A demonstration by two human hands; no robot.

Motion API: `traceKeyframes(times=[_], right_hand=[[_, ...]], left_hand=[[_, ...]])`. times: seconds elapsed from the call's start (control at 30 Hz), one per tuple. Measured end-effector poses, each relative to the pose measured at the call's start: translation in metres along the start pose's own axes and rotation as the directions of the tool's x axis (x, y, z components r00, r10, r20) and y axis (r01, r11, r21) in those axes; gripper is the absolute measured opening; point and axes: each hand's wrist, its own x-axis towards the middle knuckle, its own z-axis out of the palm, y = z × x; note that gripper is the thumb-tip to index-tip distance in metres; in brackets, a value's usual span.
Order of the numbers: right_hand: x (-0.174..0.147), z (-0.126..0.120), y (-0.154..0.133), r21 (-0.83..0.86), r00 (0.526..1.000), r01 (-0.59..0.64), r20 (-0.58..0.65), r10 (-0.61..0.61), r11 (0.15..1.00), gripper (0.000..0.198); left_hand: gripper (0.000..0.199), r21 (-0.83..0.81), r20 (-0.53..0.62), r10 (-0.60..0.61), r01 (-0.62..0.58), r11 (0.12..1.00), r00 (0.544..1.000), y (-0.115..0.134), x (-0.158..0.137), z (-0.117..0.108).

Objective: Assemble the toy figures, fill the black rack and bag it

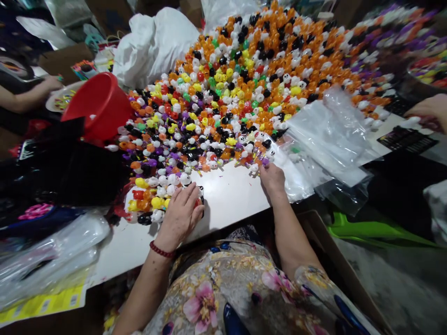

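My left hand point(179, 211) lies with its fingers stretched out over the right end of a group of small plastic figures point(157, 202), white, yellow, orange, red and black. A dark card edge point(201, 195) shows beside its fingertips. My right hand point(273, 180) is at the near edge of the big pile of small toys point(223, 107), its fingers closed. A small purple toy point(265, 162) shows at its fingertips, but the grip itself is partly hidden.
Clear plastic bags point(324, 135) lie right of the pile; more plastic point(52, 256) lies at left. A red bucket point(98, 107) stands beside black bags point(66, 172). The white table point(226, 190) ends near my body. Other people's hands show at left point(49, 86) and right point(431, 111).
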Motion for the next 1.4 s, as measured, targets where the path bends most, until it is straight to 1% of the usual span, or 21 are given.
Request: traceKeyframes(times=[0.07,0.13,0.2,0.27,0.33,0.4,0.43,0.5,0.57,0.63,0.7,0.77,0.83,0.9,0.97,1.03,1.17,1.23,1.3,1.37,1.4], right_hand=[[0.003,-0.001,0.003,0.195,0.999,-0.045,-0.016,0.049,0.98,0.03],[0.0,-0.003,0.004,0.394,0.996,-0.022,-0.069,0.054,0.919,0.028],[-0.01,0.0,-0.001,0.586,0.997,0.025,-0.069,0.019,0.81,0.03],[-0.028,0.01,-0.016,0.758,0.996,-0.008,0.068,-0.066,0.652,0.035],[-0.051,0.027,-0.037,0.851,0.94,-0.139,0.274,-0.202,0.506,0.041],[-0.073,0.049,-0.06,0.851,0.837,-0.272,0.44,-0.325,0.449,0.043],[-0.082,0.061,-0.071,0.837,0.794,-0.324,0.494,-0.355,0.44,0.042],[-0.092,0.081,-0.089,0.812,0.734,-0.411,0.564,-0.378,0.414,0.04],[-0.095,0.095,-0.101,0.816,0.71,-0.437,0.571,-0.413,0.379,0.037],[-0.092,0.101,-0.107,0.842,0.72,-0.354,0.524,-0.455,0.408,0.028],[-0.086,0.102,-0.108,0.831,0.733,-0.163,0.462,-0.498,0.531,0.018],[-0.082,0.099,-0.107,0.755,0.73,0.058,0.414,-0.544,0.653,0.012],[-0.079,0.097,-0.105,0.686,0.712,0.193,0.394,-0.581,0.702,0.01],[-0.077,0.097,-0.104,0.652,0.672,0.305,0.369,-0.642,0.694,0.009],[-0.077,0.1,-0.103,0.628,0.612,0.409,0.349,-0.71,0.662,0.009],[-0.076,0.104,-0.102,0.607,0.567,0.479,0.338,-0.751,0.634,0.013],[-0.073,0.108,-0.102,0.592,0.561,0.501,0.333,-0.758,0.631,0.016],[-0.073,0.106,-0.102,0.58,0.566,0.515,0.323,-0.759,0.631,0.015],[-0.076,0.103,-0.099,0.568,0.573,0.529,0.309,-0.759,0.631,0.013],[-0.082,0.098,-0.093,0.563,0.575,0.54,0.297,-0.763,0.626,0.013],[-0.086,0.095,-0.088,0.562,0.579,0.544,0.287,-0.763,0.623,0.013]], left_hand=[[0.046,0.003,0.028,-0.009,0.009,1.0,1.0,0.0,-0.001,-0.003],[0.046,0.016,0.037,-0.01,0.01,1.0,0.999,0.001,-0.003,-0.005],[0.046,0.025,0.041,-0.011,0.01,1.0,0.999,0.002,-0.004,-0.006],[0.046,0.022,0.05,-0.016,0.015,1.0,0.999,0.002,-0.005,-0.007],[0.047,0.017,0.068,-0.024,0.023,1.0,0.997,0.002,-0.004,-0.008],[0.048,0.017,0.08,-0.027,0.026,1.0,0.996,0.001,-0.004,-0.008],[0.048,0.018,0.085,-0.029,0.028,0.999,0.996,0.001,-0.003,-0.008],[0.049,0.015,0.091,-0.033,0.032,0.999,0.995,0.001,-0.003,-0.008],[0.049,0.011,0.094,-0.035,0.034,0.999,0.995,0.002,-0.003,-0.008],[0.049,0.016,0.088,-0.027,0.026,1.0,0.996,0.002,-0.003,-0.007],[0.049,0.03,0.074,-0.013,0.011,1.0,0.997,0.002,-0.004,-0.007],[0.049,0.039,0.058,0.0,-0.002,0.999,0.998,0.002,-0.004,-0.006],[0.049,0.033,0.052,0.004,-0.006,0.999,0.999,0.001,-0.005,-0.005],[0.05,0.013,0.056,0.0,0.0,1.0,0.998,0.0,-0.006,-0.004],[0.052,-0.015,0.058,-0.006,0.007,1.0,0.998,0.0,-0.005,-0.004],[0.053,-0.044,0.033,-0.001,0.003,0.999,0.999,0.001,-0.004,-0.005],[0.054,-0.084,-0.127,0.006,-0.017,0.996,0.992,0.01,-0.009,-0.017],[0.052,-0.093,-0.249,-0.031,0.008,0.996,0.968,0.016,-0.023,-0.024],[0.048,-0.098,-0.378,-0.112,0.08,0.992,0.919,0.021,-0.045,-0.024],[0.043,-0.127,-0.486,-0.247,0.212,0.969,0.838,0.026,-0.073,-0.016],[0.041,-0.167,-0.52,-0.342,0.3,0.939,0.782,0.027,-0.088,-0.01]])
